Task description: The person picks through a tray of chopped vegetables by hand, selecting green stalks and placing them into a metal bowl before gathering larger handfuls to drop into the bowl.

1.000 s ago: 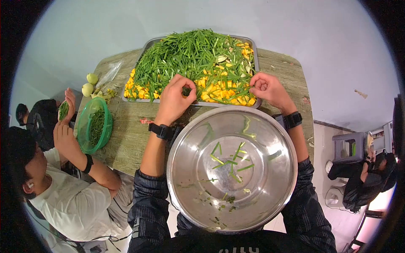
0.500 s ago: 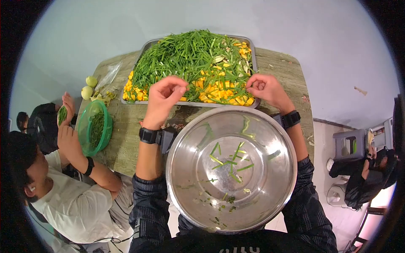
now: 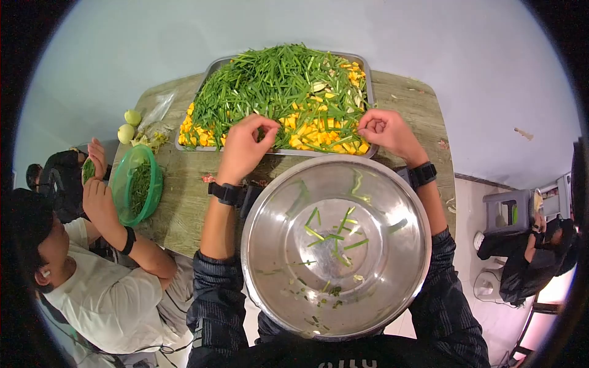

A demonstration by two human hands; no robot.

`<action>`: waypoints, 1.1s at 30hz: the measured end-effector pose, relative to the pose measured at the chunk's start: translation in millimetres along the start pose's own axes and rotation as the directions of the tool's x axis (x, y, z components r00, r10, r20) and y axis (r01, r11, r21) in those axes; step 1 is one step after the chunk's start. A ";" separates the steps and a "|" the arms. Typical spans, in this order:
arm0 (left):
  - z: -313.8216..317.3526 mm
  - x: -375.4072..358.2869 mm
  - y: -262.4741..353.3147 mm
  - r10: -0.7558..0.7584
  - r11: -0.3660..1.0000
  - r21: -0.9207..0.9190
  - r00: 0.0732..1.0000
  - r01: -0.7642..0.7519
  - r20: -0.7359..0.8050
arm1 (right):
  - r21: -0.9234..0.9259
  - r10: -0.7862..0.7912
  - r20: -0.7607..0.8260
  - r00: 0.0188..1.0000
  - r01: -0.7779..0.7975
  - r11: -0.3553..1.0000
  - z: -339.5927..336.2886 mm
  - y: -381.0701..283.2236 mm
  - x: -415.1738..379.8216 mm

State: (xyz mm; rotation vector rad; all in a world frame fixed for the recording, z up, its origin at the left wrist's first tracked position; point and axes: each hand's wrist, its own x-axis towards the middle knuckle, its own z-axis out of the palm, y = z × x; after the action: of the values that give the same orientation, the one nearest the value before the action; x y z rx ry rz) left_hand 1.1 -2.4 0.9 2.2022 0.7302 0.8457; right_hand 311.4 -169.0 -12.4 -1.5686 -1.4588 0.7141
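Observation:
A metal tray (image 3: 211,67) holds a heap of cut green stalks (image 3: 264,80) and yellow-orange chunks (image 3: 319,132). Over its front edge is my left hand (image 3: 250,147), thumb and fingertips pinched beside the greens; anything between them is too small to name. My right hand (image 3: 388,134) is closed in a pinch at the tray's front right corner, by green pieces, its hold unclear. Below both hands a large steel bowl (image 3: 337,202) has a few green pieces (image 3: 356,243) scattered inside.
On the left a person in a white shirt (image 3: 123,294) holds greens beside a green basket (image 3: 157,190). Two pale round vegetables (image 3: 126,134) and a plastic bag (image 3: 161,113) lie on the wooden table (image 3: 417,104). Other people sit farther back, near a grey stool (image 3: 506,208) on the right.
My left hand has shifted slightly right along the tray's front edge. My right hand has barely moved, and the bowl stays in place.

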 end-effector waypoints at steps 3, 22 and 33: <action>4.6 -1.1 2.2 0.081 0.973 0.216 0.996 -0.086 0.032 | 0.123 -0.010 -0.024 1.000 0.013 0.992 -3.1 7.9 1.7; 8.6 -2.7 -0.7 0.128 0.964 0.228 0.990 -0.137 0.053 | 0.144 0.005 -0.093 0.996 0.008 0.990 -8.6 -4.3 2.0; 7.6 -4.3 5.0 0.080 0.958 0.273 0.995 -0.091 0.051 | 0.003 -0.071 -0.087 0.994 0.072 0.997 4.7 -9.5 0.8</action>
State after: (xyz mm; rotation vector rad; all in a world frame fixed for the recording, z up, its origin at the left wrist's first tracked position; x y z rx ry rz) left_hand 5.2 -11.3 -1.3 2.5064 0.7767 0.7792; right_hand 302.8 -167.6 -6.2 -1.5165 -1.4401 0.6011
